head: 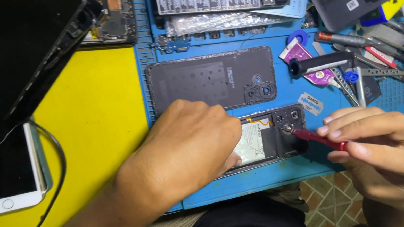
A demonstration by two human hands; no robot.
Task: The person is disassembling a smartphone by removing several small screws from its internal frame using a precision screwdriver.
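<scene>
- The opened phone (268, 138) lies on the blue work mat (293, 171), directly in front of me, back cover off, battery and black inner frame exposed.
- Its long axis runs left to right across my view; the camera end points to my right, and the other end is hidden under my left hand.
- My left hand (190, 141) rests on top of the phone's left half, fingers curled down over it and pinning it to the mat. I cannot tell whether the fingertips grip an edge or merely press.
- My right hand (383, 149) sits just off the phone's right end, fingers closed around a red-handled screwdriver (317, 137).
- The screwdriver points left and slightly up, and its tip meets the black frame near the phone's upper right corner.
- Judgement: the right hand is the working one and the left is the brace. The contact point lies to the left of my right hand, between the two hands.
- The removed back cover (211, 81) lies parallel to the phone, just beyond it, apart from both hands.
- Loose tools are heaped at the mat's right; a white phone (1, 166) lies well apart on the yellow table (92, 107).
</scene>
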